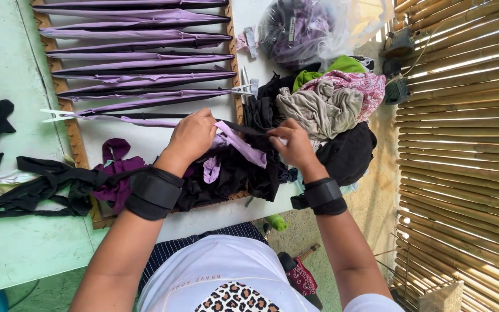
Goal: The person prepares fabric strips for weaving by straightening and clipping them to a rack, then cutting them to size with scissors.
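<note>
- The left hand (pixel 193 136) and right hand (pixel 293 144) each pinch shut on one end of a black fabric strip (pixel 244 128), pulled taut between them above the wooden frame (pixel 78 144).
- The strip sits at the frame's near edge, at 6 o'clock from the rows of stretched purple strips (pixel 140 58).
- It looks light, soft and stretchy, probably best gripped at the ends.
- A heap of fabric scraps (pixel 330 101) lies at 2 o'clock from the right hand.
- White clips (pixel 53 114) hold rows at 9 o'clock.
</note>
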